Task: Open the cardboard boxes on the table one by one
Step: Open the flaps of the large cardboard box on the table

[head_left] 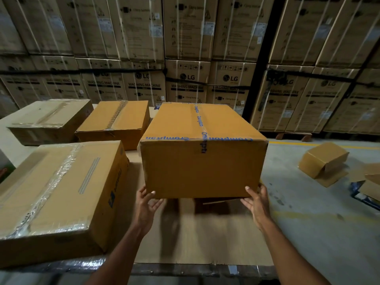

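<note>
Both hands, the left hand and right hand, were cupped under the taped box at frame centre, raised off the table. It was judged mid-positioning; setting down and slitting its tape would be required next.

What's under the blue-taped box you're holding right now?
Under the blue-taped box, near edge raised, shows a dark shadow on the cardboard-covered table and what looks like a loose flap. Farther back is hidden by the box.
</note>
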Action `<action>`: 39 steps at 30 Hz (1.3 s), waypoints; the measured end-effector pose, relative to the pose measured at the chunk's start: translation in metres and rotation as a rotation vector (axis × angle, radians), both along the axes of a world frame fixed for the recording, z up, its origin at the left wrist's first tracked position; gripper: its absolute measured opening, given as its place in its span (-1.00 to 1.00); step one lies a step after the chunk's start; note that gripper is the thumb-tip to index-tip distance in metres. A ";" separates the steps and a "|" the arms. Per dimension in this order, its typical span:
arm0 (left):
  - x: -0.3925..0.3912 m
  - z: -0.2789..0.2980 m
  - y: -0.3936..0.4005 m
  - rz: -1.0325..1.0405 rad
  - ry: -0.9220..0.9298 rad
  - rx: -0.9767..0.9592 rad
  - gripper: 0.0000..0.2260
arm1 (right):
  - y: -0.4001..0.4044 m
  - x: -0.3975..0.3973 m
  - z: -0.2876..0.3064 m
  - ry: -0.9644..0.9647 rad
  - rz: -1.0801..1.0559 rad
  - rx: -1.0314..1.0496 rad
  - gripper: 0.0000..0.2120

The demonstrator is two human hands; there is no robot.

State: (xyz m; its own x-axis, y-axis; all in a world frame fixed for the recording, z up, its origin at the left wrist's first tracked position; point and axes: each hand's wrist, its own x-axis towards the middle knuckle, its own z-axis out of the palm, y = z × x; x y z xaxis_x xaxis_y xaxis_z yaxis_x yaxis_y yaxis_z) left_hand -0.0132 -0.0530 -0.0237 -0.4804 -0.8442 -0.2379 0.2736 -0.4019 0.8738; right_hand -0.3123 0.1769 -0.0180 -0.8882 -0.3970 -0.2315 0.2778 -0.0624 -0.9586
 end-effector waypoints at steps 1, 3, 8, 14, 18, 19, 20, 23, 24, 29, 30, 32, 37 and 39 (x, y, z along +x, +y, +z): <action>-0.002 0.010 0.000 0.002 0.012 -0.041 -0.64 | 0.000 -0.004 0.006 0.035 -0.011 -0.010 -0.45; -0.008 0.028 -0.003 0.003 0.020 -0.143 -0.65 | -0.004 -0.010 0.025 0.148 -0.026 -0.010 -0.34; -0.026 0.084 -0.015 0.040 -0.030 -0.442 -0.23 | -0.020 -0.015 0.098 0.449 -0.055 -0.001 -0.16; -0.041 0.163 -0.038 0.156 -0.144 -0.708 -0.04 | -0.029 -0.023 0.165 0.649 -0.055 -0.008 -0.14; -0.046 0.212 -0.054 0.275 -0.198 -0.854 -0.06 | -0.030 -0.030 0.211 0.739 -0.127 -0.098 -0.18; -0.048 0.223 -0.054 0.314 -0.234 -0.894 -0.11 | -0.031 -0.032 0.222 0.750 -0.133 -0.130 -0.18; -0.050 0.231 -0.055 0.337 -0.251 -0.916 -0.16 | -0.033 -0.033 0.234 0.737 -0.130 -0.157 -0.19; -0.054 0.250 -0.057 0.322 -0.160 -0.941 -0.23 | -0.038 -0.039 0.265 0.716 -0.116 -0.211 -0.15; -0.055 0.258 -0.056 0.294 -0.106 -0.937 -0.22 | -0.039 -0.039 0.273 0.716 -0.127 -0.216 -0.11; -0.058 0.285 -0.056 0.183 0.006 -0.918 -0.11 | -0.043 -0.034 0.301 0.761 -0.213 -0.175 -0.17; -0.060 0.287 -0.056 0.180 -0.010 -0.922 -0.12 | -0.043 -0.033 0.304 0.765 -0.230 -0.145 -0.14; -0.064 0.288 -0.056 0.186 -0.027 -0.935 -0.14 | -0.044 -0.034 0.305 0.764 -0.246 -0.096 -0.06; -0.074 0.281 -0.061 0.254 -0.092 -0.947 -0.11 | -0.044 -0.043 0.297 0.804 -0.192 -0.128 -0.05; -0.075 0.270 -0.059 0.260 -0.120 -0.956 -0.10 | -0.043 -0.045 0.287 0.811 -0.161 -0.139 -0.06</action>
State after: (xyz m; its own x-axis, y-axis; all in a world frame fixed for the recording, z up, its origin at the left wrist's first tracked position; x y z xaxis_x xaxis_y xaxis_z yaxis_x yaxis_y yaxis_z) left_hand -0.0879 -0.1119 0.2460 -0.2705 -0.7819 0.5616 0.1417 0.5447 0.8266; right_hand -0.3578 0.1344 0.2689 -0.8064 -0.2289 0.5452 -0.5170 -0.1745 -0.8380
